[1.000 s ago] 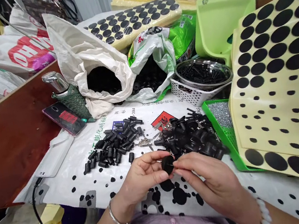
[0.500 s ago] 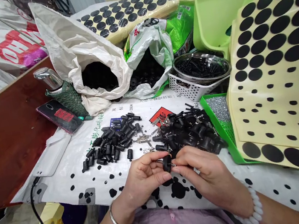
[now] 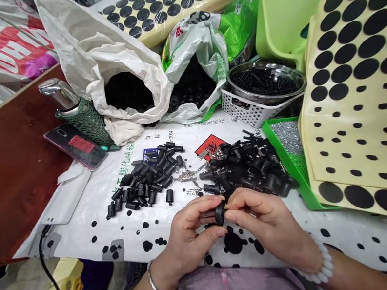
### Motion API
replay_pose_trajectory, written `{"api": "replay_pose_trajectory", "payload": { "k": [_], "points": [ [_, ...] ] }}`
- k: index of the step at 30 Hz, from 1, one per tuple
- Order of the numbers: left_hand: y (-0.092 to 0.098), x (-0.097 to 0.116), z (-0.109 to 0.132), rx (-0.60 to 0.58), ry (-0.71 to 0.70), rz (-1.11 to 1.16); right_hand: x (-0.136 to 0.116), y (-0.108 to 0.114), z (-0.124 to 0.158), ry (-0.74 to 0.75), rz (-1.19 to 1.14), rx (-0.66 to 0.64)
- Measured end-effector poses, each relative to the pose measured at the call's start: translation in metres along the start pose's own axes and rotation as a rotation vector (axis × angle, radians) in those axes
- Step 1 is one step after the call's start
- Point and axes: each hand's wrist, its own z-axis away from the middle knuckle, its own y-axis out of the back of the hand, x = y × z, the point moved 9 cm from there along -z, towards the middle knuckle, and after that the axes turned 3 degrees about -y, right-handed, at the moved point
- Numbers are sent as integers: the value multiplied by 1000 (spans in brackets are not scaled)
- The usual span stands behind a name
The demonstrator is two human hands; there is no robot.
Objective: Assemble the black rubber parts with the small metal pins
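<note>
My left hand (image 3: pixel 200 228) holds a round black plastic part (image 3: pixel 220 213) on edge between thumb and fingers. Thin metal prongs stick out of its left side, towards my palm. The fingertips of my right hand (image 3: pixel 261 218) are pinched together against the part's right face; whatever is between them is hidden. Just beyond my hands lies a heap of black plastic plug-like parts (image 3: pixel 245 168). To its left are small metal pieces (image 3: pixel 187 175) and a pile of short black cylindrical pieces (image 3: pixel 147 177).
A green tray (image 3: pixel 308 195) with small silvery pieces stands at right, beside sheets of black round stickers (image 3: pixel 355 137). Behind are a steel bowl (image 3: pixel 266 81) in a white basket (image 3: pixel 247 109), an open white sack (image 3: pixel 115 54) and a green-white bag (image 3: pixel 198 65). A phone (image 3: pixel 75 147) lies left.
The bit of metal seen at my right fingertips before is now hidden as they close against the round part. The view has shifted slightly; the piles look unchanged.
</note>
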Motion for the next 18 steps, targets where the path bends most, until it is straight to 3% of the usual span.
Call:
{"api": "replay_pose_trajectory", "payload": {
  "k": [4,8,13,18],
  "points": [
    [-2,-13,5,29,95,214,-10,1,5,142,44,70],
    [-6,-19,8,52,152,350,-11,-2,10,187,69,92],
    [-5,-26,12,96,196,372,-7,-5,13,198,112,105],
    [-2,-26,13,146,126,276,3,-7,15,147,95,119]
  ]
}}
